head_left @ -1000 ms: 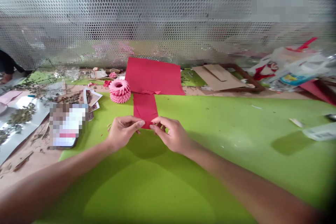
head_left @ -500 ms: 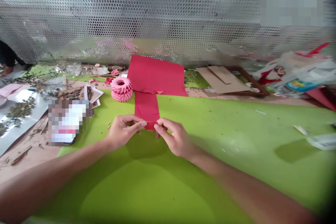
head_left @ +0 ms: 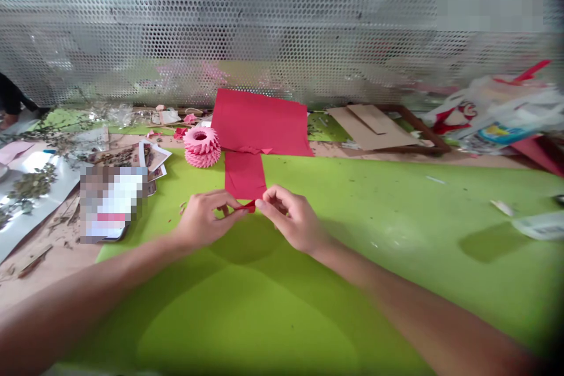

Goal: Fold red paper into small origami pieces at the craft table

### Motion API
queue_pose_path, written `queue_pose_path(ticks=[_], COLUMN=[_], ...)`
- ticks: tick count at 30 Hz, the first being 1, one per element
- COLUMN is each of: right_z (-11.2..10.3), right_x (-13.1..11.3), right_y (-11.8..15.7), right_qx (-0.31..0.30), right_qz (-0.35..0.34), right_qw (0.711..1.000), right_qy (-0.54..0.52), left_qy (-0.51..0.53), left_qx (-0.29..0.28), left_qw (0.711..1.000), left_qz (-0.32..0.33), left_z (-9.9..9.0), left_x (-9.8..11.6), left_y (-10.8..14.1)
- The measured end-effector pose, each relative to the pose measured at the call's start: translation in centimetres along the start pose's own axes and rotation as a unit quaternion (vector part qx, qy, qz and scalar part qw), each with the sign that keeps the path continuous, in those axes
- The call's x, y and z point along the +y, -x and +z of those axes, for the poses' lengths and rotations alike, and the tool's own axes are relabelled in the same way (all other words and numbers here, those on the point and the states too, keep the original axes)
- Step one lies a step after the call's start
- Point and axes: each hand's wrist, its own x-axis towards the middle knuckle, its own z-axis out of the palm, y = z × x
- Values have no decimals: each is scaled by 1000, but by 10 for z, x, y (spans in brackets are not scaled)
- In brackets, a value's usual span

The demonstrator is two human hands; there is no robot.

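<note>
Head view: at the centre of the frame, my left hand (head_left: 205,220) pinches a small folded piece of red paper (head_left: 250,206) between thumb and fingertips, while my right hand (head_left: 293,217) is narrowed at the piece's right end, its thumb tip against it; I cannot tell whether those fingertips grip it. We work low over the green desk (head_left: 247,311), where my hands cast a shadow. Just above them in the frame lies a red paper strip (head_left: 244,176), its far end meeting a larger red sheet (head_left: 264,120) with a torn lower edge. Beside the strip, left of centre, sits a pink pleated paper ring (head_left: 201,147), its hole facing up. Toward the left edge I have a phone (head_left: 110,208), blurred over, with photo cards (head_left: 154,160) near its top and dried leaves (head_left: 33,182) farther left. At right of the upper middle, brown cardboard (head_left: 374,129) rests by a wooden frame (head_left: 425,129), and a printed plastic bag (head_left: 497,114) stands near the right edge. Perforated metal (head_left: 220,12) fills the top.
</note>
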Motion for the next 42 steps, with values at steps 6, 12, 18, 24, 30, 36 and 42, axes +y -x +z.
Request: queue_pose_path(ticks=[6,12,18,24,30,36,42], right_z=[-2,-3,-19,-22,-27,-26,-25], right_x=[-4,5,14,13,11,28,30], right_y=[1,1,-1,-6,-5,-10,-15], right_qx=[-107,-9,-9,-148,-184,-155,-146], right_qz=[49,-113,-322,-315,-267,-235,-149], right_qw=[990,992,902,856,873,932,969], right_qy=[-79,57,287,381,365,228,133], left_qy=[24,24,-193,-255,-261,-271,-265], left_qx=[-7,-7,-6,-142,-207,-215,-228], left_qw=[998,992,942,920,902,894,900], left_qz=[61,126,274,261,275,285,260], left_z=[2,0,-15,-17,-16,-16,-15], left_x=[-2,-11,-20,-18,-7,-4,-2], left_y=[3,1,-10,-6,2,1,0])
